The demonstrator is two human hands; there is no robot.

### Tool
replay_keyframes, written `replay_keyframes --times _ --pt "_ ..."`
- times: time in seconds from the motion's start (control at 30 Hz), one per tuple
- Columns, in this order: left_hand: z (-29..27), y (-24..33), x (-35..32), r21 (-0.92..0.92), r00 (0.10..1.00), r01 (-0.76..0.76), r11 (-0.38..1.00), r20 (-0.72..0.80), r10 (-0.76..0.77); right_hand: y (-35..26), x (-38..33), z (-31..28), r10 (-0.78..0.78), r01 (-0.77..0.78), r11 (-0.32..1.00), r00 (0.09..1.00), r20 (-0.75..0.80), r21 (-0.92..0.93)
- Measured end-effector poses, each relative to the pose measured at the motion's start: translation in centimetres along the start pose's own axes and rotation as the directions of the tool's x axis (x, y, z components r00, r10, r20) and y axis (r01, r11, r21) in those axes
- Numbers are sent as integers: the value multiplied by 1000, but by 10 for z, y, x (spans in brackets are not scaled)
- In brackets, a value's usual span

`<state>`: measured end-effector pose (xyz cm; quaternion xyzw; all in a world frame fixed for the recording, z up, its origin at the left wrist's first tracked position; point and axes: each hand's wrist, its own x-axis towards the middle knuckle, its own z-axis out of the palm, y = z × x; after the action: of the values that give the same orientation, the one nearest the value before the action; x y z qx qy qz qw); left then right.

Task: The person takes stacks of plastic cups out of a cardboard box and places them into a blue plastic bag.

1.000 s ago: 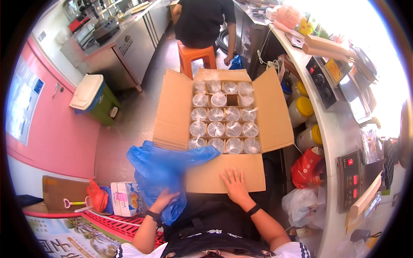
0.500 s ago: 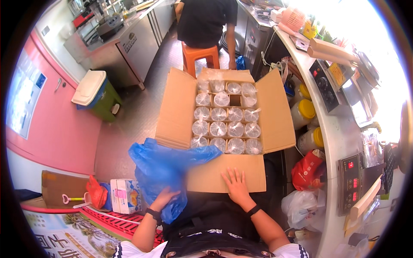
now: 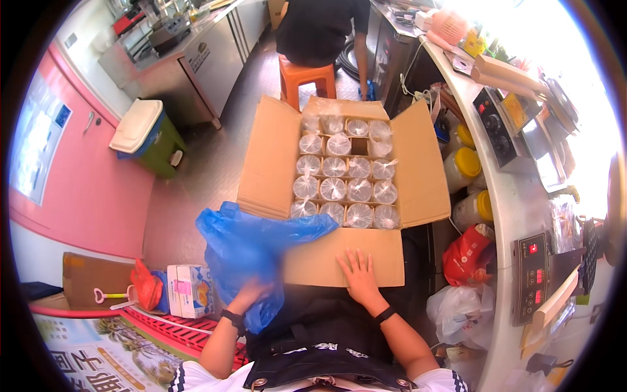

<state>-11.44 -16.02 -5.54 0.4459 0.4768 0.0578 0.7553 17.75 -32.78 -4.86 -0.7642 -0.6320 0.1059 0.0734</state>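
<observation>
An opened cardboard box (image 3: pixel 421 170) stands in front of me, its flaps folded outward. Dividers split it into cells with several round, clear-plastic-wrapped pieces (image 3: pixel 359 215), perhaps cups or jars; one dark cell towards the far right shows no piece. My right hand (image 3: pixel 359 274) lies flat on the near flap, fingers spread and holding nothing. At the box's near left corner my left hand (image 3: pixel 249 295) is closed on a crumpled blue plastic bag (image 3: pixel 238 238). Blur and the film partly hide its fingers. The bag's upper part drapes over the flap and the box's near edge.
Ahead, a person in black (image 3: pixel 320 32) sits on an orange stool (image 3: pixel 307 80). On the left are a green pedal bin (image 3: pixel 160 147) and a pink door (image 3: pixel 85 170). A long counter (image 3: pixel 480 130) runs along the right, with yellow-lidded jars (image 3: pixel 466 162) and bags below it.
The view has shifted slightly, so the box and flap sit a little higher. My left hand stays at the blue bag, and my right hand remains flat on the flap.
</observation>
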Motion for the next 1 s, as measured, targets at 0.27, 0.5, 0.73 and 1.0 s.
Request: replay_keyframes --times 0.27,0.5,0.73,1.0 --pt "8 19 -7 46 1000 5 999 -25 -3 2 4 1 -2 2 1000 1000 10 0" --pt "7 21 -5 132 999 45 990 -20 -42 3 3 0 10 -10 1000 1000 -10 -11" --pt "-6 8 -24 209 998 50 977 -53 -39 -4 -4 1 -16 16 1000 999 28 -5" --pt "-228 370 -139 346 263 -782 518 -571 778 2 5 -7 -2 2 1000 999 32 24"
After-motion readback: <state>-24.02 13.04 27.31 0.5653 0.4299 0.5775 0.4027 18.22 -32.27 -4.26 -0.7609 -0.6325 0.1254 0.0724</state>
